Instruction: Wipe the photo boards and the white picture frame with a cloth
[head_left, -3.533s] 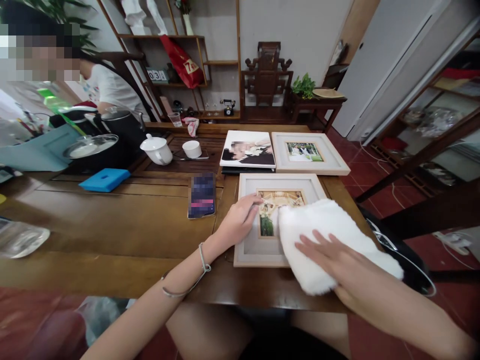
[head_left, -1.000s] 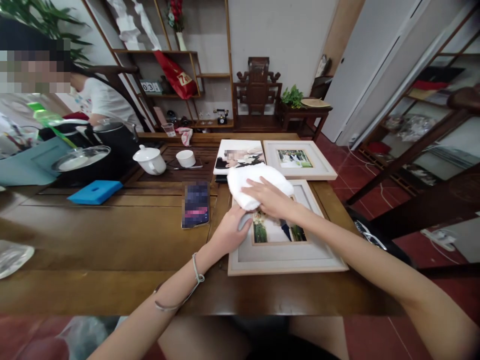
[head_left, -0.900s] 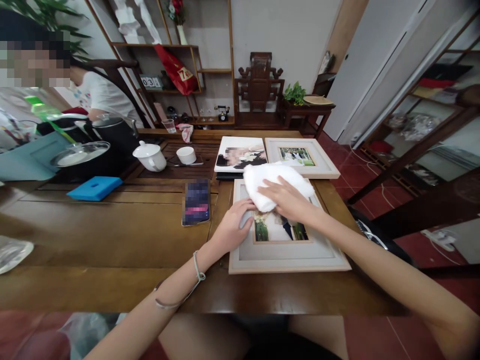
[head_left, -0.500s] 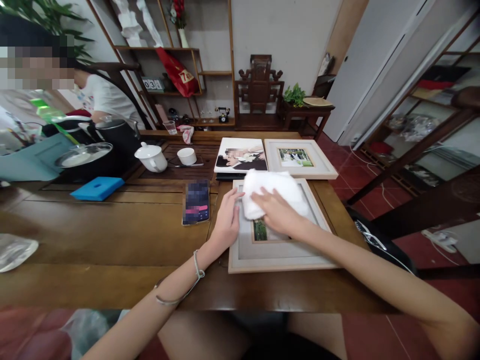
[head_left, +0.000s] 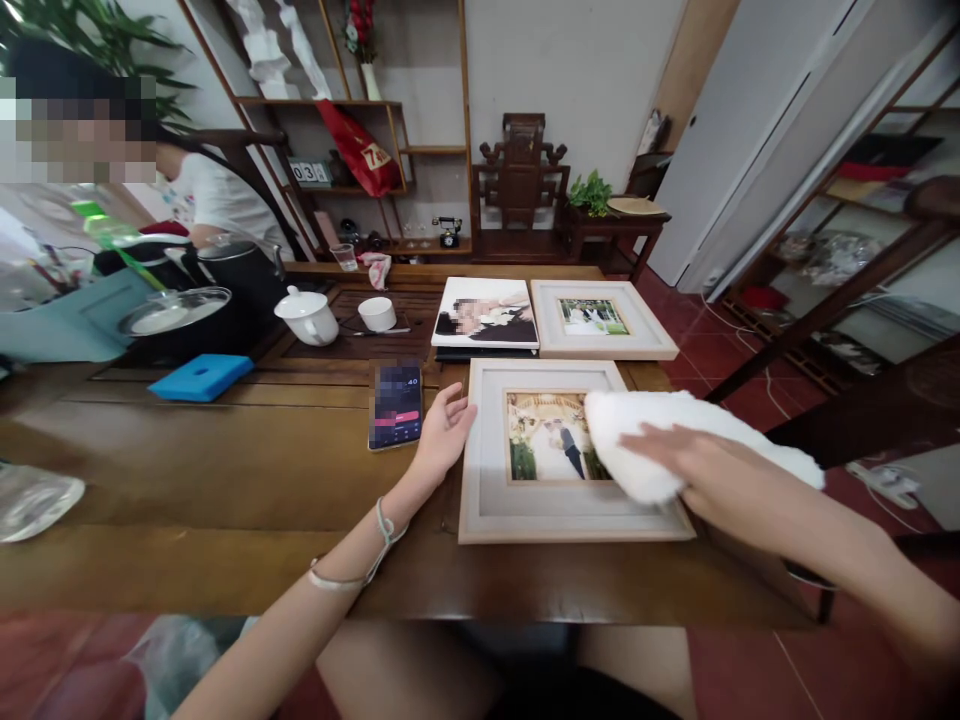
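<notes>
A light wooden picture frame [head_left: 480, 525] lies flat at the table's near right, with a wedding photo [head_left: 551, 440] in its middle. My left hand [head_left: 444, 428] rests against the frame's left edge, its fingers loosely extended and apart. My right hand [head_left: 671, 455], a little blurred, is closed on a white cloth [head_left: 637, 415]. That cloth lies over the right part of the frame, hides its right edge and trails past it to the right.
Behind it lie a second framed photo [head_left: 652, 325] and a photo panel [head_left: 487, 288]. Left of my left hand are a phone [head_left: 395, 405], a blue sponge-like block [head_left: 202, 377], a lidded white cup [head_left: 309, 318] and a small white cup [head_left: 376, 314]. A person [head_left: 225, 200] sits at far left.
My right hand has moved the white cloth from the frame's upper middle to its right side, uncovering the photo. My left hand has shifted slightly down and left along the edge.
</notes>
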